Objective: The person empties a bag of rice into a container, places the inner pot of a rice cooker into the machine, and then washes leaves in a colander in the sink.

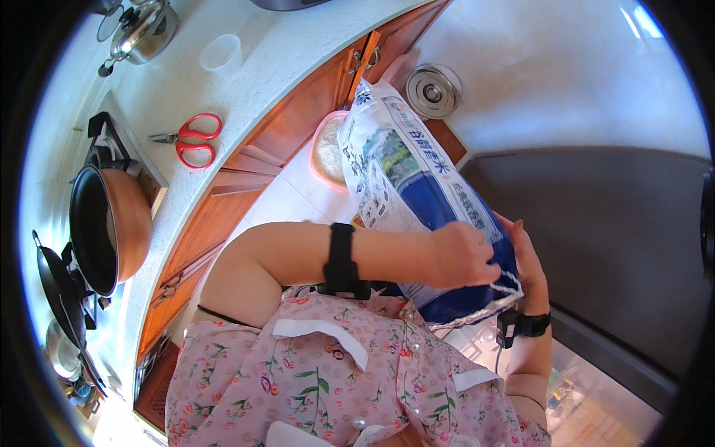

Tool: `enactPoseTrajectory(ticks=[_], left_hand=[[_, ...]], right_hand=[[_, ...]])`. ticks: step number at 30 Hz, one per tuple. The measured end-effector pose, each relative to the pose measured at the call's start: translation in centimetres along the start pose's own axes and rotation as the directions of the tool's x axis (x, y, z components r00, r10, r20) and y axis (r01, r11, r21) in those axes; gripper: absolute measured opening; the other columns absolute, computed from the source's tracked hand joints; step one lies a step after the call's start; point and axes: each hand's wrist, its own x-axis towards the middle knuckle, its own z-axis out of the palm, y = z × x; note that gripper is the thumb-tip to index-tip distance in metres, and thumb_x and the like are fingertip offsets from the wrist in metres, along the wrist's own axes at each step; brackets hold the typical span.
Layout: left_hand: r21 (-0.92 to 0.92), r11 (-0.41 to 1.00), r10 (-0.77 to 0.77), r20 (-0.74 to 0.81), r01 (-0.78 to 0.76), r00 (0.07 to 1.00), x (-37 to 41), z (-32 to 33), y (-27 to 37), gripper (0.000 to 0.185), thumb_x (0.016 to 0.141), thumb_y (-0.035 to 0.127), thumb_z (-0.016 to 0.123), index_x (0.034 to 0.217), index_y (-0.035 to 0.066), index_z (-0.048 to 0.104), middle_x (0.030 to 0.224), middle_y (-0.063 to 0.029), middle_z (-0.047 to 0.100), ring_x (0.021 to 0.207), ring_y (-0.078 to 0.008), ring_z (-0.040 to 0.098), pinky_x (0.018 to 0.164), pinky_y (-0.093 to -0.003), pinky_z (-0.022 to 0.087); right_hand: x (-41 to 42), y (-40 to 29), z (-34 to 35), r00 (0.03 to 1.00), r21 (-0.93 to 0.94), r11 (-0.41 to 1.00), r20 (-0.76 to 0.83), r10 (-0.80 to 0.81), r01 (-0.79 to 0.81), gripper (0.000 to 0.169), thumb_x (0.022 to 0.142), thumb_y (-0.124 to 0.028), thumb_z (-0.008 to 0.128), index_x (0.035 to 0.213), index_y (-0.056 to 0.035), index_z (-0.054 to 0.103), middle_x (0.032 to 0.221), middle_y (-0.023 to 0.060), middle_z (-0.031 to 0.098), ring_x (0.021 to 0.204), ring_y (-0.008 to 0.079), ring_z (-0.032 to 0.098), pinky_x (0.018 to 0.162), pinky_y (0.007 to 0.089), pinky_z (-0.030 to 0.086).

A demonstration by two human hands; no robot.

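Observation:
A large blue and white printed plastic rice sack (pixel 413 184) is held tilted in front of me, its stitched end near my body. My left hand (pixel 466 254) reaches across it, fingers closed on the white stitching string (pixel 505 288) at a corner of that end. My right hand (pixel 525 251) grips the sack's right side near the same corner; some fingers are hidden behind it. The sack's far end overlaps a pink basin (pixel 329 153) of pale grains on the floor. Red-handled scissors (pixel 195 141) lie on the counter at the left.
The speckled counter (pixel 223 103) holds a translucent plastic cup (pixel 222 55), a lidded steel pot (pixel 144 31) and a deep pan (pixel 125 229) at the stove. Wooden cabinets (pixel 301 125) run below. A round steel lid (pixel 433 91) is beyond the sack; a dark flat surface (pixel 603 240) stands right.

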Motion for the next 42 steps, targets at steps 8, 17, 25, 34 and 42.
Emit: enactPoseTrajectory(ticks=[8, 17, 25, 34, 42], left_hand=[[-0.234, 0.971, 0.035, -0.026, -0.04, 0.999, -1.2, 0.4, 0.8, 0.035, 0.064, 0.024, 0.065, 0.096, 0.013, 0.056, 0.07, -0.002, 0.056, 0.066, -0.0233, 0.056, 0.06, -0.0336, 0.044], [-0.072, 0.55, -0.796, 0.257, 0.832, 0.548, -17.5, -7.1, -5.9, 0.034, 0.075, 0.022, 0.061, 0.107, 0.01, 0.056, 0.091, -0.0109, 0.061, 0.08, -0.024, 0.058, 0.069, -0.0335, 0.045], [0.033, 0.274, -0.93, 0.265, 0.961, 0.255, -24.6, -6.4, -6.6, 0.035, 0.074, 0.026, 0.062, 0.104, 0.011, 0.057, 0.083, -0.0103, 0.062, 0.076, -0.0247, 0.059, 0.07, -0.0337, 0.046], [-0.434, -0.156, -0.969, 0.242, 0.887, -0.052, -24.5, -4.8, -11.5, 0.072, 0.069, 0.039, 0.068, 0.126, 0.011, 0.035, 0.093, -0.0114, 0.061, 0.075, -0.0213, 0.06, 0.068, -0.0348, 0.048], [-0.807, -0.023, -0.907, 0.265, 0.59, 0.327, -22.0, -9.1, -13.4, 0.109, 0.052, 0.018, 0.078, 0.136, 0.022, 0.009, 0.131, -0.0115, 0.029, 0.113, -0.0313, 0.037, 0.075, -0.0492, 0.045]], right_hand=[[0.9, 0.9, 1.8, 0.973, -0.431, 0.877, -0.01, 0.232, -0.214, 0.023, 0.08, -0.006, 0.055, 0.101, 0.0038, 0.054, 0.089, 0.0047, 0.06, 0.074, 0.0099, 0.055, 0.067, 0.0237, 0.046], [-0.9, 6.9, 0.5, 0.996, -0.667, 0.745, -0.067, -0.066, 0.005, 0.016, 0.082, -0.005, 0.05, 0.095, 0.0014, 0.057, 0.082, 0.0011, 0.059, 0.074, 0.0079, 0.051, 0.069, 0.0225, 0.042], [-0.8, 10.1, 0.5, 0.982, -0.911, 0.402, 0.017, -0.189, 0.093, 0.007, 0.078, -0.006, 0.053, 0.081, 0.0003, 0.055, 0.072, 0.0179, 0.056, 0.064, 0.0246, 0.056, 0.06, 0.0291, 0.044], [-7.5, 13.6, 1.1, 0.897, -0.942, 0.07, 0.288, -0.334, 0.328, 0.01, 0.073, -0.003, 0.051, 0.081, -0.0076, 0.057, 0.062, 0.0129, 0.052, 0.057, 0.0321, 0.053, 0.05, 0.0364, 0.043], [-13.6, 17.6, 2.4, 0.794, -0.918, -0.028, 0.356, -0.493, 0.395, 0.033, 0.064, 0.003, 0.05, 0.093, -0.0094, 0.056, 0.072, 0.0095, 0.059, 0.057, 0.0267, 0.057, 0.05, 0.0336, 0.046]])
